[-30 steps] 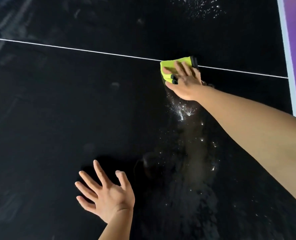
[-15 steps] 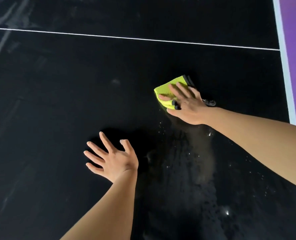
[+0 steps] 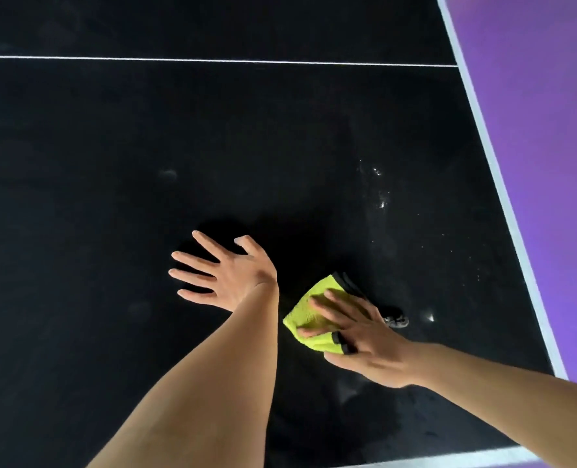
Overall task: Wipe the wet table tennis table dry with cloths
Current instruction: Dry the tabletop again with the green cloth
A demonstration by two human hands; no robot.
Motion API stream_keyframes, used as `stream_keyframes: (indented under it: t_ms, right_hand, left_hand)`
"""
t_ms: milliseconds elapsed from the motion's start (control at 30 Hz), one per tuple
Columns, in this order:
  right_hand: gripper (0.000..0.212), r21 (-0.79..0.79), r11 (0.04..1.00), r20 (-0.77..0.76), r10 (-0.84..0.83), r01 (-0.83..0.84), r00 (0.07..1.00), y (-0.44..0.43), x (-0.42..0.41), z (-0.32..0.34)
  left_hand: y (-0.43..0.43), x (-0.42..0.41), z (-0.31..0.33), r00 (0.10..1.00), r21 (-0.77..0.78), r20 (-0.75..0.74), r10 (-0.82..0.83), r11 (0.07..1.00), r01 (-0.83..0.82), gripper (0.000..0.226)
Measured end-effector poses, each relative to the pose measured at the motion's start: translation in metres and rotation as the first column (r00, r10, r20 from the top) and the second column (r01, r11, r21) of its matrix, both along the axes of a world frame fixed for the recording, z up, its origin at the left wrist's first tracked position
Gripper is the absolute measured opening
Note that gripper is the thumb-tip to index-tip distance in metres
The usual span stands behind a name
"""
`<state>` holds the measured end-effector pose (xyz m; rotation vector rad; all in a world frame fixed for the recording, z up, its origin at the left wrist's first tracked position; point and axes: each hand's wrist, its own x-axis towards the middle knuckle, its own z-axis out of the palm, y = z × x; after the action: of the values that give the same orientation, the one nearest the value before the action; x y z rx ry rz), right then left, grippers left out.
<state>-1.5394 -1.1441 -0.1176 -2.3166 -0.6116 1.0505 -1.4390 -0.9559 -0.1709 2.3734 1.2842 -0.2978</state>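
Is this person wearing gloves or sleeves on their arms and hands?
No. The left hand and right hand are bare, without gloves, and both forearms are uncovered as far as the view shows; no sleeve, watch or wristband appears.

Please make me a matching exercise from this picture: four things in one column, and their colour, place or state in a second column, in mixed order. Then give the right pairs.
1. left hand
2. right hand
3. cloth
4. water droplets

a. yellow-green with black trim
b. fingers spread, holds nothing
c. scattered on the table toward its right edge
d. presses flat on the cloth

Pairs: 1-b, 2-d, 3-a, 4-c.
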Motion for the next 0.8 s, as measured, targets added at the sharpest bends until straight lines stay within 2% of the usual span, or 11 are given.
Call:
stream_keyframes:
  t_ms: [67, 133, 200, 233, 267, 400, 500, 567, 667, 733, 800]
  right_hand:
    - [0.053, 0.028, 0.991, -0.261, -0.117, 0.129, 0.958, 0.002, -0.023, 0.017]
    - [0.060, -0.066, 0.917, -0.567, -0.359, 0.393, 0.741, -0.001, -0.021, 0.037]
    - [0.093, -0.175, 0.770, -0.646, -0.560, 0.613, 0.519, -0.016, 0.006, 0.047]
    - [0.112, -0.189, 0.681, -0.643, -0.630, 0.708, 0.434, -0.026, 0.024, 0.051]
    - [0.114, -0.161, 0.594, -0.634, -0.675, 0.788, 0.379, -0.032, 0.044, 0.058]
    - [0.044, 0.077, 0.247, -0.599, -0.763, 0.966, 0.243, -0.040, 0.136, 0.095]
    - [0.035, 0.204, 0.045, -0.505, -0.851, 0.978, 0.144, -0.043, 0.203, 0.094]
    - [0.033, 0.264, -0.047, -0.431, -0.899, 0.963, 0.074, -0.047, 0.241, 0.081]
    - [0.039, 0.293, -0.082, -0.365, -0.930, 0.953, 0.032, -0.054, 0.295, 0.066]
    - [0.050, 0.277, -0.043, -0.334, -0.941, 0.960, 0.054, -0.056, 0.333, 0.054]
    - [0.048, 0.277, 0.017, -0.279, -0.955, 0.961, 0.097, -0.050, 0.367, 0.047]
  left_hand:
    - [0.002, -0.001, 0.001, 1.000, -0.016, 0.007, -0.009, 1.000, 0.009, 0.072]
    - [0.004, -0.002, 0.001, 1.000, -0.042, 0.010, -0.018, 0.999, 0.018, 0.072]
    - [0.005, -0.001, 0.002, 1.000, -0.061, 0.015, -0.016, 0.998, 0.017, 0.072]
    - [0.005, 0.000, 0.003, 1.000, -0.070, 0.017, -0.010, 0.997, 0.012, 0.072]
    - [0.005, 0.000, 0.004, 1.000, -0.078, 0.014, -0.008, 0.997, 0.009, 0.072]
    - [0.003, 0.000, 0.005, 1.000, -0.078, 0.002, -0.013, 0.997, 0.013, 0.071]
    - [0.001, 0.001, 0.004, 1.000, -0.068, -0.022, -0.005, 0.998, 0.004, 0.071]
    - [-0.001, 0.002, 0.003, 0.999, -0.059, -0.040, 0.006, 0.998, -0.008, 0.071]
    - [-0.003, 0.005, 0.003, 0.997, -0.042, -0.074, 0.017, 0.999, -0.020, 0.071]
    - [-0.005, 0.006, 0.003, 0.996, -0.043, -0.087, 0.027, 0.999, -0.031, 0.071]
    - [-0.005, 0.007, 0.003, 0.995, -0.018, -0.092, 0.037, 0.999, -0.039, 0.072]
